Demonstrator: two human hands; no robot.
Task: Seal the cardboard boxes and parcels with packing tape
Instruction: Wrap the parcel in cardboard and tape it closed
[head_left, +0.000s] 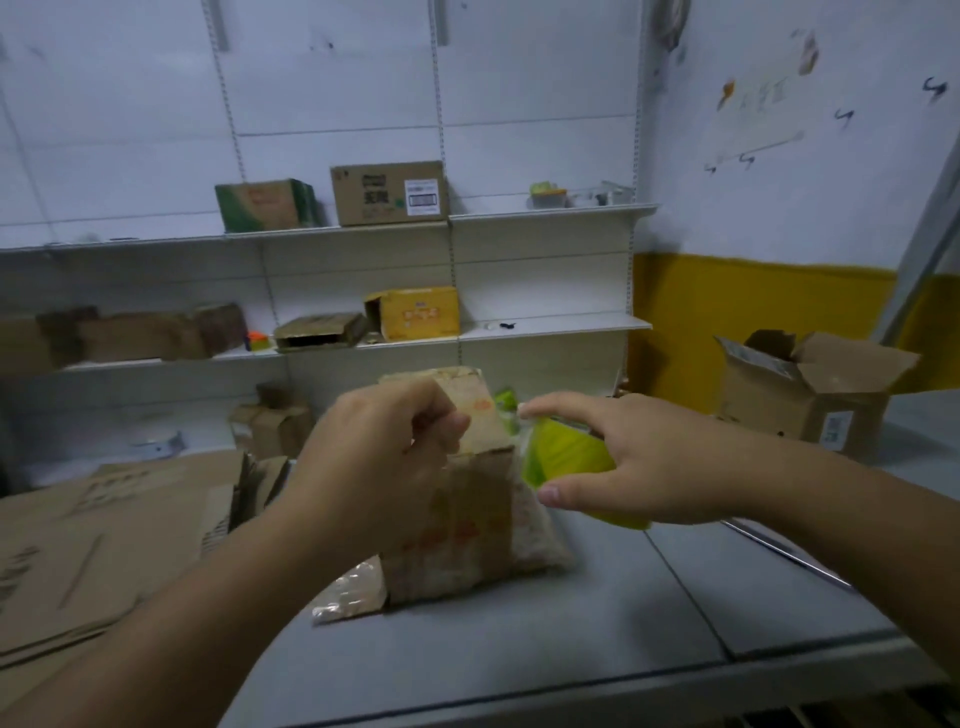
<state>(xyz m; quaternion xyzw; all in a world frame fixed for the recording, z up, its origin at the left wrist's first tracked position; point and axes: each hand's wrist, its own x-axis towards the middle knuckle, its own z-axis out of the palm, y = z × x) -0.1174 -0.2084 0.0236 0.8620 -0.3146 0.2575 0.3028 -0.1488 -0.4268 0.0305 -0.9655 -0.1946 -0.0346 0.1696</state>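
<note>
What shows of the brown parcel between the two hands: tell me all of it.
The brown parcel looks like worn cardboard with faded orange-red print. It stands nearly upright on the grey table. The left hand grips its upper part; the right hand holds a green tape dispenser beside its upper edge. Crinkled clear plastic sticks out at its lower corner, under the left arm. Blur hides finer detail.

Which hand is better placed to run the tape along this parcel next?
The right hand, probably: it holds the green tape roll right beside the parcel, while the left hand grips the parcel's top.
</note>
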